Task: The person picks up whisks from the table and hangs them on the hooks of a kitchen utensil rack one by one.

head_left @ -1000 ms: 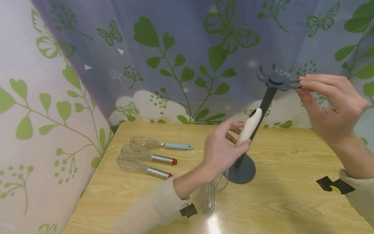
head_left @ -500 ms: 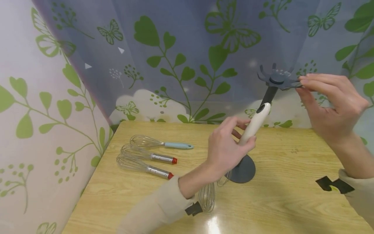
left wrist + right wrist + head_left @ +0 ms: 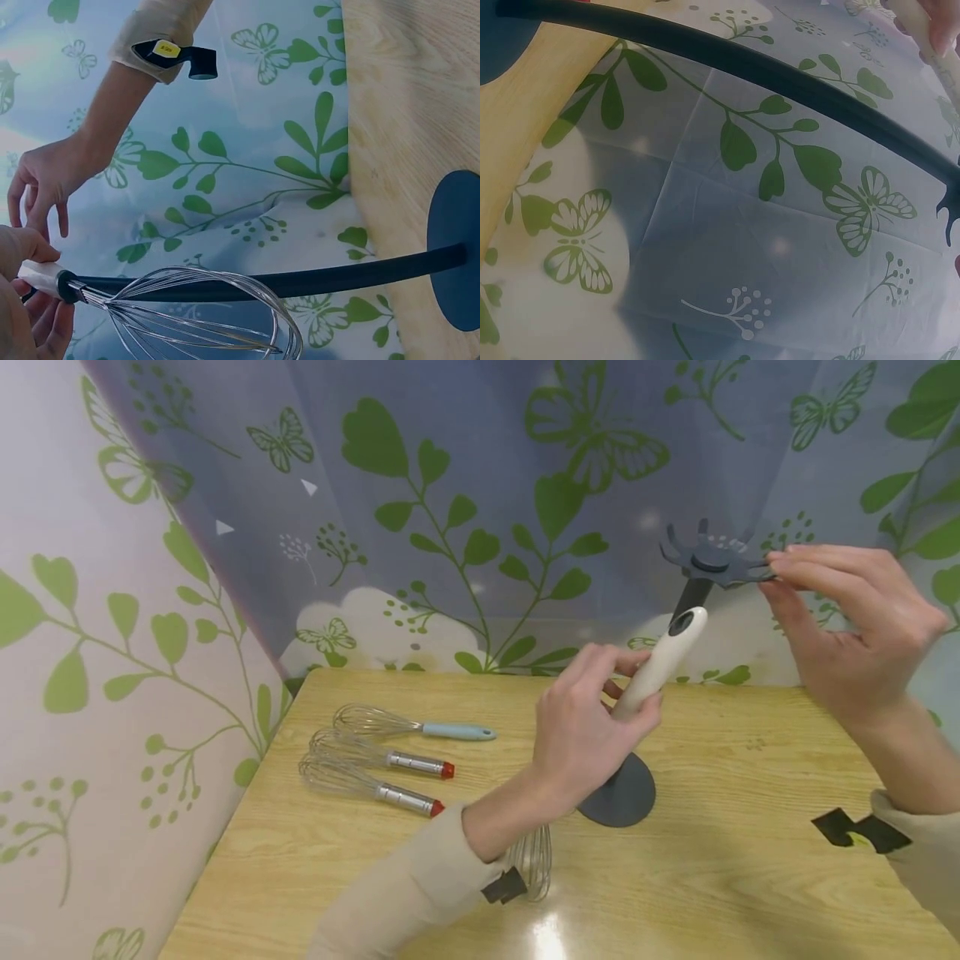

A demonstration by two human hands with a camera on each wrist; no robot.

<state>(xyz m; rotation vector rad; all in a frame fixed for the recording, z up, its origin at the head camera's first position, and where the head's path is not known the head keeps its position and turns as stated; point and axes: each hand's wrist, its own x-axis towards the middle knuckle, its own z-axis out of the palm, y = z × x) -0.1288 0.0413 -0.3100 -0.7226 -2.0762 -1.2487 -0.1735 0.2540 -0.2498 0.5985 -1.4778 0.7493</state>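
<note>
My left hand [image 3: 577, 731] grips a whisk by its white handle [image 3: 663, 660], which is tilted, its top end near the upper part of a dark grey utensil stand [image 3: 708, 564]. In the left wrist view the wire loops of this whisk [image 3: 217, 300] hang beside the stand's pole [image 3: 352, 274]. Thumb and fingers of my right hand [image 3: 862, 627] pinch one hooked arm of the stand's top. The stand's round base [image 3: 626, 793] rests on the table. In the right wrist view the pole [image 3: 742, 64] crosses the top, with part of the white handle [image 3: 930, 52] at the corner.
On the left of the wooden table [image 3: 750, 793] lie a whisk with a light blue handle [image 3: 459, 732] and two whisks with silver, red-tipped handles [image 3: 416, 766]. Another whisk's wires [image 3: 536, 864] show beneath my left forearm. A patterned curtain [image 3: 465, 527] hangs behind.
My left hand has lifted the white-handled whisk up and a little to the right along the pole, closer to the stand's top. My right hand has stayed on the hooked arm.
</note>
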